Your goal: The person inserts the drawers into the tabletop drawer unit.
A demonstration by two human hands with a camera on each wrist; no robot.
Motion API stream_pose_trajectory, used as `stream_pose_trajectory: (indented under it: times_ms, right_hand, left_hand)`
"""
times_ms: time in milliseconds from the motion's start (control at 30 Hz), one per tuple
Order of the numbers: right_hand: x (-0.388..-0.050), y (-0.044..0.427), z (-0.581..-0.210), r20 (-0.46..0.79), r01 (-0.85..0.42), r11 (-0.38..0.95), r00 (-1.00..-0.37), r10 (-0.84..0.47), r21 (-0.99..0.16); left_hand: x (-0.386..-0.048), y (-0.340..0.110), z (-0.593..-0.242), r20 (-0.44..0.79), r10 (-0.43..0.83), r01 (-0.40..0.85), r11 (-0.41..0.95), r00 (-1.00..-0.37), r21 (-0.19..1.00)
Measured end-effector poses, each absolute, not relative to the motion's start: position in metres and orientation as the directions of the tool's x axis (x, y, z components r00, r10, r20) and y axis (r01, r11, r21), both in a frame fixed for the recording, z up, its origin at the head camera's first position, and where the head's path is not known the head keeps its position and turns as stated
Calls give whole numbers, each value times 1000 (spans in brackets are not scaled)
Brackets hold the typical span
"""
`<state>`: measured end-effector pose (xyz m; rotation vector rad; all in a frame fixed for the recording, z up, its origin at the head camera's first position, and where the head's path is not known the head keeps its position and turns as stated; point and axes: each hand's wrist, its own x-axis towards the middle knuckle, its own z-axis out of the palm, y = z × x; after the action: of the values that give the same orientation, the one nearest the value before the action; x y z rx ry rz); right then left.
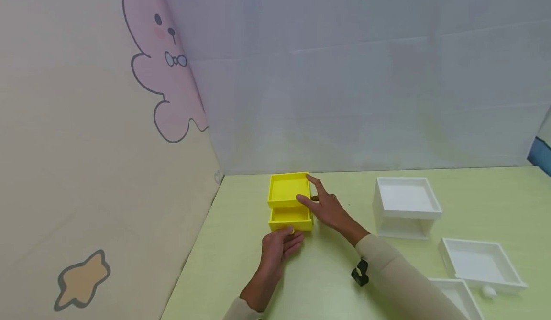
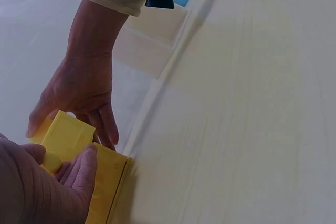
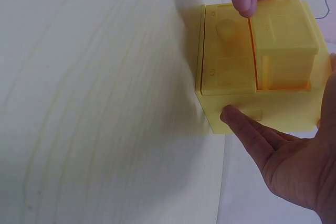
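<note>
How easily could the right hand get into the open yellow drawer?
Probably yes: the yellow drawer gapes uncovered at the front, with the right hand close by, touching the yellow cabinet; nothing visible blocks the opening.

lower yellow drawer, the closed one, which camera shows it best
The right wrist view: the lower drawer shows its front and knob there. The left wrist view shows only part of that front, knob hidden. In the head view, it can't be made out beneath the pulled-out drawer.

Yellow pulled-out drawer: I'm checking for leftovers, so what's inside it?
The yellow drawer shows only bare floor and walls where pulled out. The yellow cabinet covers its rear, so anything there cannot be seen.
</note>
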<state>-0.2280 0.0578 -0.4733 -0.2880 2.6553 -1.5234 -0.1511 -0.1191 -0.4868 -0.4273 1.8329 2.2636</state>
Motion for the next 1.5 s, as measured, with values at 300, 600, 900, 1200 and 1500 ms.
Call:
stream_pose_trajectory:
  times_ms: [300,600,900,1200,1500]
  right_hand:
    - [-227,58,-475,42,-135,491,-979,-197,-861]
    - [-226,57,-474,50,-145,501,-979,-199,-853]
    - [-227,56,-473,33,-130,509,-980,-194,-851]
    - [-227,56,-472,39,-137,511,-979,-198,-848]
    - [-228,58,-472,26,-121,511,-981,-190,-851]
  left_hand:
    - [-158,-114,-486,-329,-51,-313,-203,-943,928]
    - [-167,-114,-487,-330,-56,-312,-210,-942,926]
    - [-171,-113,-484,-355,-68,-331,-232,-932,915]
    - [-180,-108,-482,-373,-58,-337,-320,-926,885]
    - [-190,-104,-488,-368,-77,-326,-324,-927,888]
